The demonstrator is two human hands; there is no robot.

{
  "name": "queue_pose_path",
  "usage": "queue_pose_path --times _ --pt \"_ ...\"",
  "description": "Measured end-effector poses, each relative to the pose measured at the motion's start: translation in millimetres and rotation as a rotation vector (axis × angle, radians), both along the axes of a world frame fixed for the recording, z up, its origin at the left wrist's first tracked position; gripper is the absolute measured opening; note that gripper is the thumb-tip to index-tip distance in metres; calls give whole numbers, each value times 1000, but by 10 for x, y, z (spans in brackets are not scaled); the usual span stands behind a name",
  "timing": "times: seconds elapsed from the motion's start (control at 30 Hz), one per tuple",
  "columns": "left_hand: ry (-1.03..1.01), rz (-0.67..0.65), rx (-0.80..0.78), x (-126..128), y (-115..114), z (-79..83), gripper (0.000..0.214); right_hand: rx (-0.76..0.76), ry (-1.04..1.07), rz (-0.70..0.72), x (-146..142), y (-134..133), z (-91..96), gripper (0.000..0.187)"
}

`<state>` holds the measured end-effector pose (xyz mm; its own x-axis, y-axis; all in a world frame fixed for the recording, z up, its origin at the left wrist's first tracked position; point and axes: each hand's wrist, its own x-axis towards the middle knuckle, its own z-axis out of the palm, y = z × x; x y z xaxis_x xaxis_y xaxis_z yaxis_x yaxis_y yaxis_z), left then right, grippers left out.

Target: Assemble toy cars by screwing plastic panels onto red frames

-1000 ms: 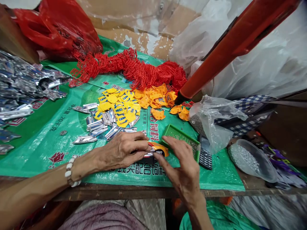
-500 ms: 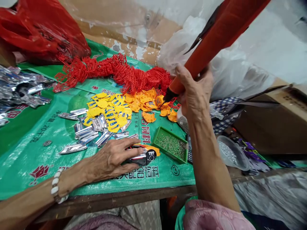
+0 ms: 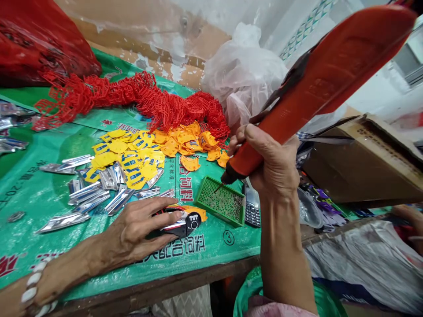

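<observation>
My left hand (image 3: 142, 224) rests on the table with its fingers closed round a small toy car body (image 3: 190, 220), yellow, black and silver. In my right hand (image 3: 274, 163) is a red electric screwdriver (image 3: 307, 97), tilted, its black nose pointing down to the left. The bit reaches over the green perforated tray (image 3: 243, 215), which holds many tiny screws (image 3: 228, 202). Whether the bit touches a screw I cannot tell. Left of the tray lie yellow plastic pieces (image 3: 139, 158), orange pieces (image 3: 190, 163) and silver car parts (image 3: 89, 196).
A long heap of red plastic frames (image 3: 139, 97) runs along the back. Behind it are a red bag (image 3: 42, 44) and a white plastic bag (image 3: 244, 66). A keypad phone (image 3: 253, 209) lies beside the tray. At right stand a cardboard box (image 3: 360, 163) and another person's arm (image 3: 410, 215).
The screwdriver's tip has moved from near the orange pieces down over the screw tray. The view has turned to the right. My left hand still holds the toy car body.
</observation>
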<state>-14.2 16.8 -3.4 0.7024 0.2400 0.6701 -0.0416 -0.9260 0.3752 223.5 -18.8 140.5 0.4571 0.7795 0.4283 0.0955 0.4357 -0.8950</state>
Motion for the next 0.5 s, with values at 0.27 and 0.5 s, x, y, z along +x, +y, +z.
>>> queue_pose_path --times 0.27,0.5 --pt "49 12 14 40 -40 2 27 36 105 -14 145 -103 -183 27" --pt "66 21 10 29 -54 31 25 18 104 129 132 -154 -28 25"
